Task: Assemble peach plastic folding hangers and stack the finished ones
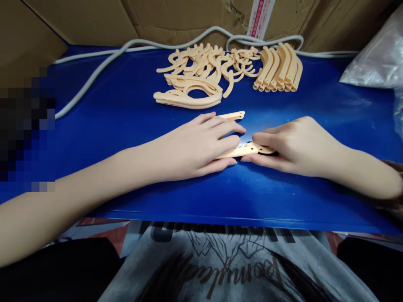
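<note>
Blue counter (126,107), cardboard (189,21) behind, white cable (217,29) along the back. Cream bar (245,151) sits low over the counter's near-middle, between the hands. Left hand (208,142) lies palm-down, clamped on the bar between thumb and index, other fingers slightly spread; a cream strip (233,115) pokes out beyond them, any join hidden. Right hand (283,144) pinched on a small link (265,149) at the bar's right end. Hooks (201,61) heaped beyond the bar; tubes (278,69) stacked beyond it, rightward; clear bag (374,54) far right of it.
</note>
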Demonstrator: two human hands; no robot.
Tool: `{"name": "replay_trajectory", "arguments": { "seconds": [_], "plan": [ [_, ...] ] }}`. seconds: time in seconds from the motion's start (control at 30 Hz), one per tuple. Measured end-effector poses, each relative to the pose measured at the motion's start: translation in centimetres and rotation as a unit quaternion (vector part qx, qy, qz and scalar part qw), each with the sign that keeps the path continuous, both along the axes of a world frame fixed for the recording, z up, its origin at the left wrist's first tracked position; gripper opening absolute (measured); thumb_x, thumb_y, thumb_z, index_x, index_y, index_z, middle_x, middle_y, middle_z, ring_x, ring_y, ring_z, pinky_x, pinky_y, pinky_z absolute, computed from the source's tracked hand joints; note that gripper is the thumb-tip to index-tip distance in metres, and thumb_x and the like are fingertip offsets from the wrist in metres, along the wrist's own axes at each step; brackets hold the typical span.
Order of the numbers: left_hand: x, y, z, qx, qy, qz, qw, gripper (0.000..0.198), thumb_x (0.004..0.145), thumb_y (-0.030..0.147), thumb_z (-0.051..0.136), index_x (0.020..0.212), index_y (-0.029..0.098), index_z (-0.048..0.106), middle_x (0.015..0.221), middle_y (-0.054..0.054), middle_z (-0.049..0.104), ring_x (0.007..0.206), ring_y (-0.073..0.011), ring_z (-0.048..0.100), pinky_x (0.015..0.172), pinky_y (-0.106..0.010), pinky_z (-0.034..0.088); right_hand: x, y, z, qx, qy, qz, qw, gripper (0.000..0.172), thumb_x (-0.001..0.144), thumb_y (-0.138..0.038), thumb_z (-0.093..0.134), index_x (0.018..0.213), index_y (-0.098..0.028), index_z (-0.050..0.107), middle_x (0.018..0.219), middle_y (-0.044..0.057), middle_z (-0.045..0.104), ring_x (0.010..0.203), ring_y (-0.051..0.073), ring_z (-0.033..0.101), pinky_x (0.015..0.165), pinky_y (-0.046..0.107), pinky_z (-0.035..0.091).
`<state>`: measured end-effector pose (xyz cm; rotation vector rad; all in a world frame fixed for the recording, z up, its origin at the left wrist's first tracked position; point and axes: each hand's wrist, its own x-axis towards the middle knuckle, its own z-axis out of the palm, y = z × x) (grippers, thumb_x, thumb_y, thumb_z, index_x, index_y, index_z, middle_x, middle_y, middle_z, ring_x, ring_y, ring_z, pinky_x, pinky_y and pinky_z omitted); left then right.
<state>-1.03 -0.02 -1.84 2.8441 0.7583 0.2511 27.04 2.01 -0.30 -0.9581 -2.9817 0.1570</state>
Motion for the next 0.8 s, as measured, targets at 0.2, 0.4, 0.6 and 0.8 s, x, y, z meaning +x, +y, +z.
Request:
{"name": "replay_trajectory", "arguments": {
  "seconds": [0.2,0.4,0.6,0.8],
  "plan": [
    [0.02,-0.03,0.08,-0.001,0.0,-0.004,1.0,0.035,0.122,0.038,0.044,0.126,0.018,0.072,0.171,-0.021,0.063,0.165,-0.0411,0.054,0.137,-0.066,0.043,-0.04,-0.05,-0.11,-0.005,-0.001,-0.002,1.0,0.076,0.115,-0.081,0.017,0.074,-0.026,0.049,0.061,0.005,0.057,0.055,0.018,0.041,0.062,0.035,0.02],
    [-0.1,0.06,-0.17,-0.018,-0.014,0.001,1.0,0.034,0.124,0.039,0.045,0.126,0.018,0.071,0.172,-0.021,0.062,0.166,-0.04,0.054,0.14,-0.066,0.041,0.11,0.03,-0.25,-0.011,-0.005,-0.022,1.0,0.082,0.113,-0.085,0.008,0.078,-0.025,0.053,0.062,0.005,0.058,0.056,0.018,0.042,0.064,0.036,0.02],
    [-0.11,0.04,-0.34,-0.041,-0.027,-0.002,0.999,0.036,0.125,0.04,0.041,0.124,0.017,0.069,0.171,-0.023,0.061,0.167,-0.0415,0.052,0.142,-0.071,0.036,0.12,0.27,-0.05,-0.05,0.014,-0.026,0.998,0.078,0.115,-0.083,0.023,0.076,-0.024,0.056,0.06,0.003,0.056,0.055,0.017,0.043,0.064,0.036,0.02],
    [0.26,-0.21,-0.3,-0.092,-0.048,0.02,0.994,0.03,0.12,0.034,0.04,0.109,0.021,0.064,0.171,-0.02,0.06,0.171,-0.0417,0.045,0.144,-0.077,0.028,0.01,0.31,-0.13,-0.078,0.041,-0.044,0.995,0.084,0.11,-0.092,0.025,0.073,-0.024,0.055,0.057,0.002,0.052,0.054,0.016,0.042,0.064,0.035,0.022]
  ]
}}
